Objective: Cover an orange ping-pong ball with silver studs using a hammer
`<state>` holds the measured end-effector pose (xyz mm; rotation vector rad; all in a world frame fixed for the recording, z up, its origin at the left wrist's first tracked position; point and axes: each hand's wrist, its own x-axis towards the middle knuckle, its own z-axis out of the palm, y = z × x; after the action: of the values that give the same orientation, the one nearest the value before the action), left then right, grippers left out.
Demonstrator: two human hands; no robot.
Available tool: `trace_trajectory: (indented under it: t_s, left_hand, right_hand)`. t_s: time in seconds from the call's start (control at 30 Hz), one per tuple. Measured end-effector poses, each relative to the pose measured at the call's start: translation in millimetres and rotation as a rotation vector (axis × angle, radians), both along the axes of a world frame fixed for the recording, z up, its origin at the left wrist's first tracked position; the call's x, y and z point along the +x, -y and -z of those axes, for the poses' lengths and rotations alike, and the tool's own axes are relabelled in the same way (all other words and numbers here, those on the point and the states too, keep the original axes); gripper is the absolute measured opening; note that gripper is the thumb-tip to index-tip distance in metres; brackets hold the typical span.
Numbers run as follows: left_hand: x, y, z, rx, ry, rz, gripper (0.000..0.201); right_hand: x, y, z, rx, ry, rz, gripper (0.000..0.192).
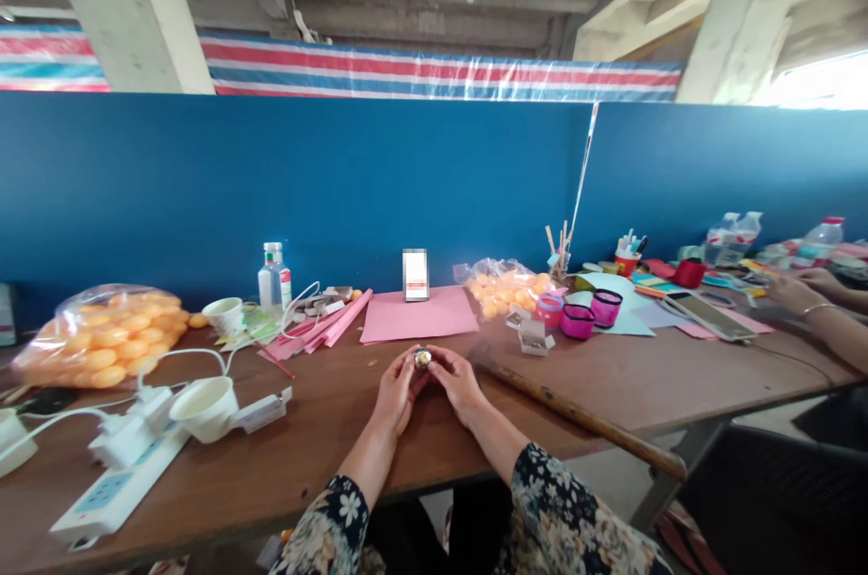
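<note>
My left hand (395,391) and my right hand (457,381) meet over the brown table (325,448), near its front edge. Between the fingertips of both hands sits a small round shiny object (421,359); what it is I cannot tell. A pink sheet of paper (418,315) lies just behind the hands, with a small upright white card (416,274) at its far edge. Both my sleeves carry a dark floral print.
A bag of orange balls (101,333) lies at the left, a second bag (500,287) behind right. A white power strip (112,492), chargers and white cup (205,408) sit front left. A wooden stick (576,417) runs right. Another person's hands (800,293) rest far right.
</note>
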<state>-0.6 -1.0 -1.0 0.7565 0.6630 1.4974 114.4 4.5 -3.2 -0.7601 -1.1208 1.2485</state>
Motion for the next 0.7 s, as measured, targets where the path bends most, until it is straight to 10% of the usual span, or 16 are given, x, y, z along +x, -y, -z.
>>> trace_trajectory:
  t_s: [0.7]
  left_hand:
    - [3.3, 5.9, -7.3, 0.023, -0.035, 0.032, 0.04]
  right_hand:
    - [-2.1, 0.6, -0.7, -0.021, -0.063, 0.086, 0.031]
